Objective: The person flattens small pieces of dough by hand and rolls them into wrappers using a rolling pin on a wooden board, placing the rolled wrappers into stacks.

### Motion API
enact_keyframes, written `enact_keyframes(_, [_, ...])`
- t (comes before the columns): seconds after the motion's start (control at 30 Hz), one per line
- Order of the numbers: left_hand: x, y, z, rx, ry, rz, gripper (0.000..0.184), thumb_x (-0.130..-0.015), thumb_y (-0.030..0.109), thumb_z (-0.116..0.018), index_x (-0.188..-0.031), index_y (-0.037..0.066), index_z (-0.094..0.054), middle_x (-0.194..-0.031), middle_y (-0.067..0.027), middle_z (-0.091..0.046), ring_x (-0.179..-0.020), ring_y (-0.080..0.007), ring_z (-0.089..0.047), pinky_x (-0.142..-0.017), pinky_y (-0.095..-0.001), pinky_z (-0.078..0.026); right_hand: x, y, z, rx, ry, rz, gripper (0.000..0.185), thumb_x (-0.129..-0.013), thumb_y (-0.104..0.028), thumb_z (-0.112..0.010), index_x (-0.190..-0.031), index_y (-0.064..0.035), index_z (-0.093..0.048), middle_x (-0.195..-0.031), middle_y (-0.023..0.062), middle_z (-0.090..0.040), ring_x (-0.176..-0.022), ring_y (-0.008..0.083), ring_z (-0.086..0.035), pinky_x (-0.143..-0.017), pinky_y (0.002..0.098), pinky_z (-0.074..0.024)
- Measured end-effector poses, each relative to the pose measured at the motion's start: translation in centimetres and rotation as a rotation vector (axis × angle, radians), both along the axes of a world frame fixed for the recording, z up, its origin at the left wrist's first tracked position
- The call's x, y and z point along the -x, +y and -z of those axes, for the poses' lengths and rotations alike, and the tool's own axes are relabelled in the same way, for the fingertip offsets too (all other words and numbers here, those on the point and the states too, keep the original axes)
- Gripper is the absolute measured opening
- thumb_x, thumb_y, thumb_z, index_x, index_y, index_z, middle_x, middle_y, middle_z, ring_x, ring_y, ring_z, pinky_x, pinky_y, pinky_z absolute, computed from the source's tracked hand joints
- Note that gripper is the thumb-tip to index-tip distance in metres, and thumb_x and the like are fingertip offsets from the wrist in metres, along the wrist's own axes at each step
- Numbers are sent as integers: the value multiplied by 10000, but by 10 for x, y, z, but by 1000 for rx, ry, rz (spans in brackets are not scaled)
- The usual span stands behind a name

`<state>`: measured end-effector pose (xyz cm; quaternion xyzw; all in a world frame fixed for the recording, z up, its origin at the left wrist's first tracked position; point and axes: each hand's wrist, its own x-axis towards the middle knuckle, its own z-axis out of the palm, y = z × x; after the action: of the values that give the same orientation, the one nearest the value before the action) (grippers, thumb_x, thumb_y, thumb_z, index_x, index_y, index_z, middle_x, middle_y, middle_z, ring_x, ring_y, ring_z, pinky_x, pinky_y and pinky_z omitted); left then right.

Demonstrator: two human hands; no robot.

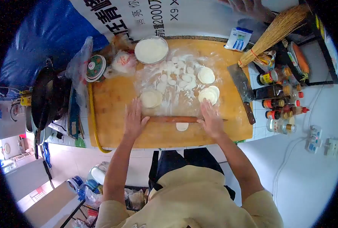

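A wooden rolling pin (172,119) lies crosswise on the floured wooden board (112,127). My left hand (134,119) rests flat over its left end, fingers stretched forward. Over the right end lies my right hand (211,121), also with fingers extended, the fingertips close to a stack of dough wrappers (209,95). A small dough round (182,127) shows partly under the pin, on the side nearer my body. Another wrapper stack (151,98) sits just beyond my left fingers, and a third pile (206,75) lies farther back. Several small dough pieces (171,81) are scattered in flour.
A bowl of flour (151,51) stands at the back beside a plastic bag (123,62) and a round scale (96,67). A cleaver (242,85) lies along the right edge, near sauce bottles (273,103) and a straw broom (275,34). A dark wok (45,98) is far left.
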<state>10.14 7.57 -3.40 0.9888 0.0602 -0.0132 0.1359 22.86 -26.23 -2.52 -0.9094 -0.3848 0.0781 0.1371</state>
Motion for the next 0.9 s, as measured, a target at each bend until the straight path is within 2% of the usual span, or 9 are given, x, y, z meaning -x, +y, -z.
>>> enact_keyframes(0.07, [4,-1,-8,-104,-31,-13,909,-807,428,-639,-1469,6,-181,-1526,-183,-231,-1411,-329,-227,-1147,-516,-126,3,-10,5,-39,-30,-10,864,-737,-288,-717,-1432,-5,-288,-1497,206,-274,-1361,385,-292,-1124,478,-221])
enact_keyframes(0.2, [61,-5,2,7,215,128,916,-807,411,-623,-1473,-7,-152,-1525,-180,-231,-1411,-325,-220,-1161,-489,-108,31,-27,3,-111,102,-60,776,-781,-259,-687,-1419,-8,-324,-1482,185,-315,-1375,354,-284,-1127,500,-193])
enact_keyframes(0.27, [58,0,20,52,95,57,942,-782,394,-654,-1472,-8,-152,-1524,-180,-231,-1414,-323,-214,-1165,-493,-96,30,-22,0,-129,107,-77,759,-806,-261,-675,-1425,-4,-319,-1495,176,-297,-1401,337,-249,-1138,514,-155])
enact_keyframes(0.33, [24,-2,-2,66,194,-45,968,-758,386,-678,-1476,6,-152,-1527,-174,-228,-1418,-313,-204,-1166,-493,-93,-6,0,0,-41,31,-21,795,-733,-281,-720,-1393,-12,-368,-1467,191,-342,-1369,341,-308,-1128,494,-197])
enact_keyframes(0.43, [27,-4,-16,28,-39,-29,954,-759,373,-675,-1481,27,-156,-1527,-166,-231,-1418,-304,-210,-1164,-497,-93,3,-14,10,69,117,11,771,-743,-278,-711,-1386,-12,-377,-1472,189,-335,-1370,344,-307,-1120,514,-201])
enact_keyframes(0.53, [64,-5,-8,1,220,88,937,-760,355,-675,-1481,40,-166,-1528,-163,-233,-1413,-302,-225,-1161,-504,-93,40,-33,-16,61,198,-65,716,-777,-248,-678,-1389,-26,-380,-1471,182,-339,-1367,339,-313,-1109,529,-214])
enact_keyframes(0.63, [49,0,-1,-40,115,4,914,-792,400,-636,-1478,25,-163,-1539,-167,-202,-1424,-302,-195,-1160,-505,-93,23,-20,-11,-109,50,-86,735,-764,-258,-691,-1388,-23,-381,-1477,184,-332,-1374,337,-305,-1116,518,-209])
enact_keyframes(0.8, [32,1,-20,8,-63,-9,882,-810,397,-618,-1474,19,-177,-1529,-176,-222,-1423,-317,-191,-1157,-514,-98,12,-24,-2,-22,29,-72,772,-757,-270,-701,-1400,-13,-360,-1485,176,-321,-1370,344,-311,-1115,492,-228])
enact_keyframes(0.9, [70,-2,-20,-21,225,144,851,-831,373,-605,-1473,14,-177,-1531,-181,-213,-1423,-326,-183,-1158,-504,-106,38,-41,-8,17,122,-173,762,-768,-253,-695,-1405,-16,-351,-1486,171,-317,-1361,356,-316,-1112,480,-241])
